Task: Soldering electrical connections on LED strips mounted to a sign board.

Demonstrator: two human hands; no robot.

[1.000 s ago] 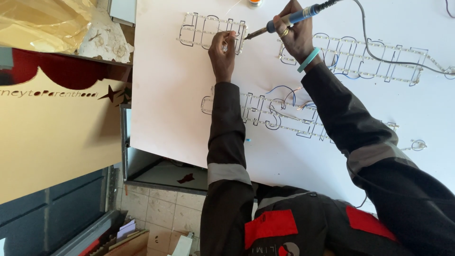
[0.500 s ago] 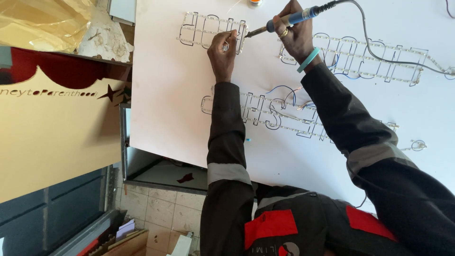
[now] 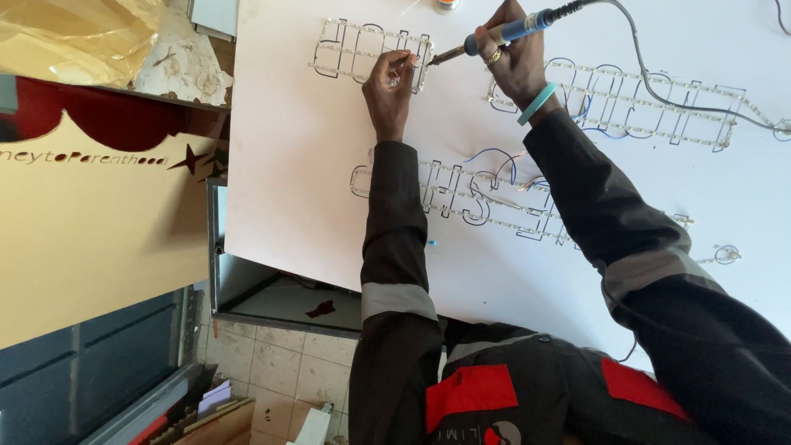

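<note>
A white board [image 3: 313, 165] lies flat with outlined letters lined by LED strips [image 3: 362, 51]. My right hand [image 3: 515, 62] grips a blue-handled soldering iron [image 3: 503, 33], its tip pointing left at the strip beside my left fingers. My left hand [image 3: 389, 86] pinches something thin, probably a wire, against the LED strip at the tip. A black cord [image 3: 659, 82] runs from the iron across the board to the right. A teal band circles my right wrist.
More LED-strip letters [image 3: 478, 194] with blue wires lie across the board's middle and right. A tan cut-out panel [image 3: 82, 222] stands at left, with crumpled plastic [image 3: 74, 33] above it. Tiled floor and boxes [image 3: 247, 412] show below the board edge.
Both hands stay at the same spot on the strip; the iron tip has shifted only slightly.
</note>
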